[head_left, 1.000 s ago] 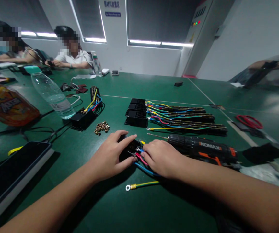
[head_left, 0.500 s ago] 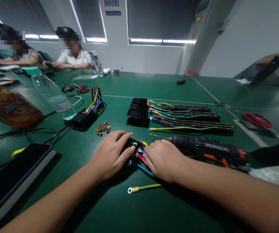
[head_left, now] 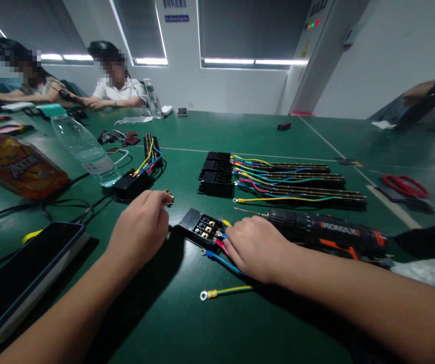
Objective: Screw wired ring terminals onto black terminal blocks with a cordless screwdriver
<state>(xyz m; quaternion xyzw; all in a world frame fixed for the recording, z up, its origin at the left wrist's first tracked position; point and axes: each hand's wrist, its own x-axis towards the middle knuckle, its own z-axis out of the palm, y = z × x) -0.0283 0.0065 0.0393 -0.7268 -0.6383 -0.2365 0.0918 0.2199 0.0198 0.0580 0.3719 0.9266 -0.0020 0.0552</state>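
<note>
Across the room, a pale wall (head_left: pixel 247 91) rises behind the broad green table (head_left: pixel 232 132), whose top is crossed by thin, light lines. Dark blinds (head_left: pixel 253 30) fill the windows, with a bright strip of light (head_left: pixel 228 61) slipping out beneath. Between two of them I can see a small blue sign (head_left: pixel 177 18), its lettering blurred. Over to the right, coloured lamps (head_left: pixel 312 24) glow on a tall grey cabinet (head_left: pixel 320 53), next to a plain side wall (head_left: pixel 399 60).
</note>
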